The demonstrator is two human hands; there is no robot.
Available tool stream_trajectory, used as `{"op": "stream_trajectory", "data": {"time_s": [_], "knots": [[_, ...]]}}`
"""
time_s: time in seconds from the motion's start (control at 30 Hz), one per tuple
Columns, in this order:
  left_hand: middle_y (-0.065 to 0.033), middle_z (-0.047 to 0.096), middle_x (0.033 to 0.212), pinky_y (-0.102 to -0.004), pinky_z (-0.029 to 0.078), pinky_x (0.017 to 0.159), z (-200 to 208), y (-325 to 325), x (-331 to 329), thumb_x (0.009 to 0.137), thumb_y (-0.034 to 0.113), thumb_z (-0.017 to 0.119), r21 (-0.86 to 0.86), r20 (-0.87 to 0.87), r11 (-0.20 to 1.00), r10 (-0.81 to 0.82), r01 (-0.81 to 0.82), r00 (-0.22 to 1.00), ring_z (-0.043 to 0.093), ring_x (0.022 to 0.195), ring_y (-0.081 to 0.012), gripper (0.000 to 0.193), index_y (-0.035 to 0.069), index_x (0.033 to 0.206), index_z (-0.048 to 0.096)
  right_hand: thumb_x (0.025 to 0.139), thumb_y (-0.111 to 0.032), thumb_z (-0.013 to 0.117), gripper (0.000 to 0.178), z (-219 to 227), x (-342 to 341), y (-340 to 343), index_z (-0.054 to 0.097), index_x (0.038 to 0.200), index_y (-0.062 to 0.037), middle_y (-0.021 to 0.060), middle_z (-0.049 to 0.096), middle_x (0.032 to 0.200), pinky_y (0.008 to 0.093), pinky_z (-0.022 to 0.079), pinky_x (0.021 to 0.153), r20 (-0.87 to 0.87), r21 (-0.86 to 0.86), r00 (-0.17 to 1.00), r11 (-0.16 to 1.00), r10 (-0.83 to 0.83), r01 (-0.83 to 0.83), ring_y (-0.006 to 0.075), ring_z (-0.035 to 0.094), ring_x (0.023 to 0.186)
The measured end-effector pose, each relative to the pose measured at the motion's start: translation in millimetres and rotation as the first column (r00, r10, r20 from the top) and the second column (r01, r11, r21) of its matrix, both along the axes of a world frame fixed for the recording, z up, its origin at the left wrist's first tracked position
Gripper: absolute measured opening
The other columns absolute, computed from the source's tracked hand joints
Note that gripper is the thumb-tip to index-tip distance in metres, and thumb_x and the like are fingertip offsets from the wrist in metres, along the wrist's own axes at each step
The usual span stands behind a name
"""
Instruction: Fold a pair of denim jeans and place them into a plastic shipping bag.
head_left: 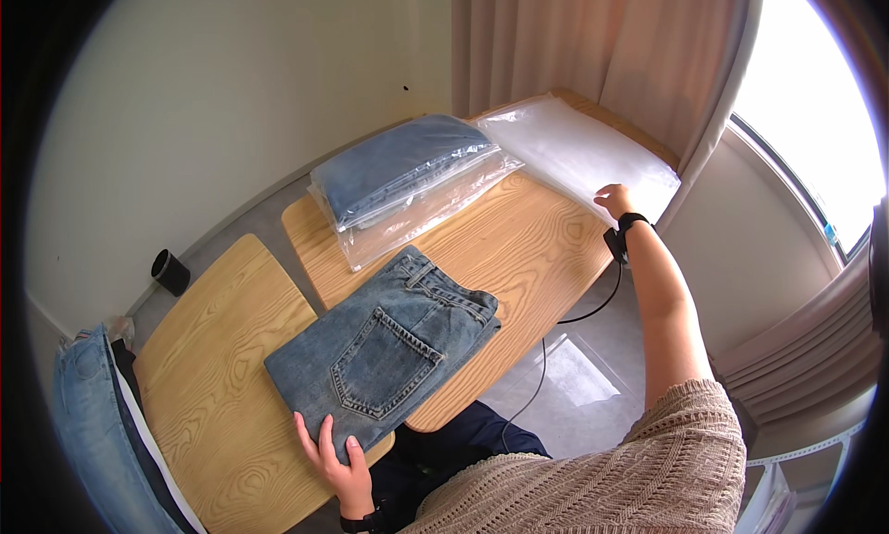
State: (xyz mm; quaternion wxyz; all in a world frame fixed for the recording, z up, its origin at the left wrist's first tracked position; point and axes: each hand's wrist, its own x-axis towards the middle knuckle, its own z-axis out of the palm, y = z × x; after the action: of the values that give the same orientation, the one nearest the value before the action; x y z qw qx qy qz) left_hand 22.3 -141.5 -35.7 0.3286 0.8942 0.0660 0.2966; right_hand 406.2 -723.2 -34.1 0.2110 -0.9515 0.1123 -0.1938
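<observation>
A pair of folded blue jeans, back pocket facing up, lies across the near end of the wooden table and over the gap to the board on its left. My left hand rests on its lower left corner, fingers spread. My right hand is stretched out to the near edge of a stack of clear plastic bags at the far right. Its thumb and fingers look slightly apart, with nothing plainly between them. Behind the jeans lies a clear bag with folded blue denim inside.
The wooden table stands beside a second wooden surface on the left. More denim hangs at the far left. A black cup-shaped bin stands by the wall. A cable runs down from my right wrist; a curtain hangs behind.
</observation>
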Motion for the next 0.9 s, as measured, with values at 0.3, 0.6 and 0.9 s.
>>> {"op": "stream_trajectory", "data": {"time_s": [0.3,0.6,0.9], "knots": [[-0.0217,0.03,0.142,-0.0448,0.029,0.104,2,0,2,0.08,0.011,0.05,0.046,-0.002,0.999,0.018,-0.018,1.0,0.032,0.129,-0.0385,0.039,-0.003,0.116,0.052,0.073,-0.029,0.072,0.026,-1,3,0,0.065,0.079,-0.004,0.0072,0.062,0.07,0.032,0.048,0.057,-0.018,0.251,1.0,0.968,-0.011,0.015,0.0177,0.057,0.059],[-0.0221,0.03,0.141,-0.0453,0.028,0.104,3,1,-2,0.081,0.013,0.05,0.056,0.005,0.998,0.004,-0.004,1.0,0.032,0.128,-0.0394,0.038,-0.002,0.117,0.052,0.09,-0.032,0.054,0.026,22,-8,16,0.061,0.089,-0.0067,0.0025,0.061,0.079,0.0287,0.044,0.061,0.134,0.764,0.985,0.644,-0.104,-0.036,0.013,0.052,0.066],[-0.0223,0.03,0.141,-0.0447,0.029,0.103,4,1,-2,0.081,0.01,0.053,0.019,0.033,1.0,-0.013,0.012,0.999,0.033,0.127,-0.0395,0.038,-0.002,0.117,0.053,0.095,-0.028,0.05,0.028,138,-91,175,0.058,0.087,-0.0026,-0.0016,0.055,0.086,0.0232,0.035,0.082,0.432,0.693,0.82,0.444,0.375,-0.568,0.0089,0.046,0.085]]}}
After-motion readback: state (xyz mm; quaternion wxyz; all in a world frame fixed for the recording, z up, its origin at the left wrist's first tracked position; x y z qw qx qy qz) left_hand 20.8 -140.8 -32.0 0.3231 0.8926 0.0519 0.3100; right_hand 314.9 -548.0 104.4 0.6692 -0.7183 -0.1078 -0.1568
